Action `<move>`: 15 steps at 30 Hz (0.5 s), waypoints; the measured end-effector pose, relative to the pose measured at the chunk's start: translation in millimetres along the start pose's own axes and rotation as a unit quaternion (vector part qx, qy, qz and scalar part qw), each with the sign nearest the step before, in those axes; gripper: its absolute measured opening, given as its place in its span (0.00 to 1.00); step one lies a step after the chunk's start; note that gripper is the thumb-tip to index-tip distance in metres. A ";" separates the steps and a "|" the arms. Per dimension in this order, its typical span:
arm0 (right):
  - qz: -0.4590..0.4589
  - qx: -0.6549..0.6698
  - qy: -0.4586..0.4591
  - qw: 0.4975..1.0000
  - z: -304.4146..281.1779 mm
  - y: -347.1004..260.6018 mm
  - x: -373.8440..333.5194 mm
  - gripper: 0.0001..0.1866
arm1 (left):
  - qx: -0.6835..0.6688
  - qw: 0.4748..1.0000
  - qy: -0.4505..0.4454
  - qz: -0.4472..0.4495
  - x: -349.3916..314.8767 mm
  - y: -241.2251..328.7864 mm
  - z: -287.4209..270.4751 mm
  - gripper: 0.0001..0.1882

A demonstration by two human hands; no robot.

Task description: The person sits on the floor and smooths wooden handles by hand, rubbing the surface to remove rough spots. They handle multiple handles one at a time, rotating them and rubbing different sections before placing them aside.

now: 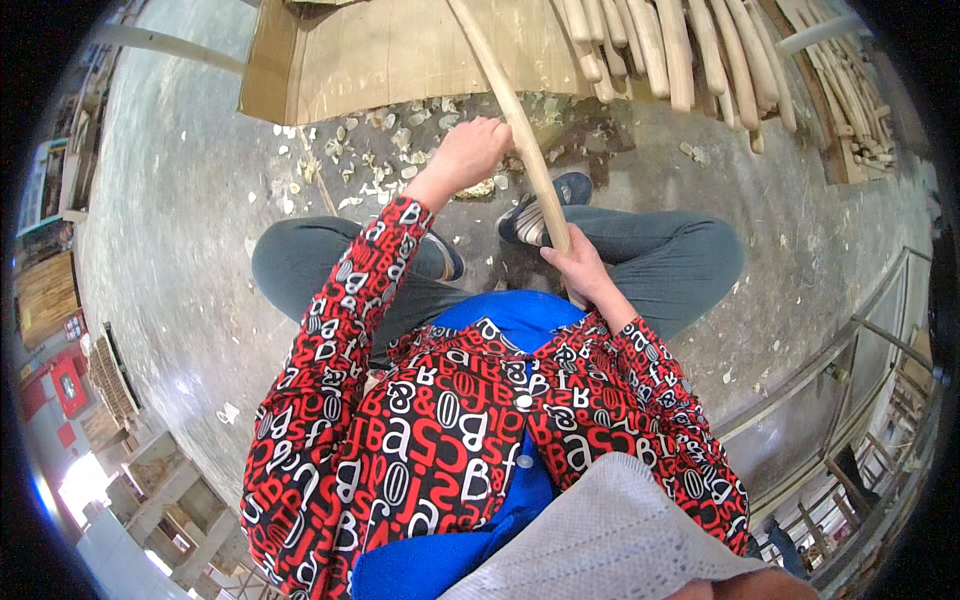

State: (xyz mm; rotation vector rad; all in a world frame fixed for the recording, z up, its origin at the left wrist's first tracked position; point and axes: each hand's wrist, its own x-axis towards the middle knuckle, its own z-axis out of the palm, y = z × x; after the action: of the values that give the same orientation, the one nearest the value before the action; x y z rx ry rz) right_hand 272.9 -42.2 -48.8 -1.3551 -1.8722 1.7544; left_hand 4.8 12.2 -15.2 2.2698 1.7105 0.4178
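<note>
A long, slightly curved pale wooden stick (533,168) runs from the top of the view down between my bent legs. My right hand (584,268) is wrapped round its near end, close to my lap. Further up, my left hand (470,152) is closed like a fist against the left side of the stick. Its back faces up, so what its fingers hold is hidden. Wood shavings and chips (400,140) lie scattered on the floor beyond and left of that hand.
A cardboard sheet (390,60) stands across the far side. Many pale wooden sticks (680,60) lie at the far right, with another pile (845,90) beyond them. My shoes (545,215) rest near the stick. A metal frame (850,345) stands at the right.
</note>
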 end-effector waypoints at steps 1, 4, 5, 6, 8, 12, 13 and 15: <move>0.001 0.000 0.008 1.000 0.2 1.2 -1.0 0.24 | -0.027 0.999 -0.014 -0.040 -6.4 10.0 2.5 0.10; 0.039 0.011 -0.005 0.999 -4.1 -1.8 0.4 0.25 | -0.132 0.987 -0.001 -0.095 -34.9 37.0 19.8 0.09; 0.044 0.024 -0.008 0.999 -3.0 -1.1 0.0 0.25 | -0.179 0.973 0.020 -0.142 -36.8 44.6 22.9 0.08; 0.050 0.036 -0.012 0.998 -1.5 -0.3 -0.6 0.25 | -0.226 0.955 0.040 -0.187 -36.9 49.5 24.9 0.08; 0.053 0.029 -0.018 0.998 -0.1 -4.1 0.8 0.25 | -0.244 0.935 0.147 -0.212 -36.2 47.5 25.4 0.07; 0.031 0.003 0.001 1.000 2.3 -1.9 -0.4 0.24 | -0.180 0.953 0.207 -0.129 -25.1 31.1 19.6 0.09; 0.015 0.007 0.004 1.000 3.9 -4.2 0.0 0.25 | -0.179 0.952 0.210 -0.133 -24.1 27.5 21.8 0.11; 0.008 -0.006 -0.005 1.000 5.3 -8.8 -0.4 0.25 | -0.155 0.964 0.194 -0.094 -20.3 12.7 21.8 0.11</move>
State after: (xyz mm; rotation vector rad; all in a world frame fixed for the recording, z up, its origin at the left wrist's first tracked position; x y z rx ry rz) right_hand 265.4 -44.7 -42.2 -1.3709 -1.8867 1.7633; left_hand 19.1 -11.6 -31.9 1.8688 1.8577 1.0623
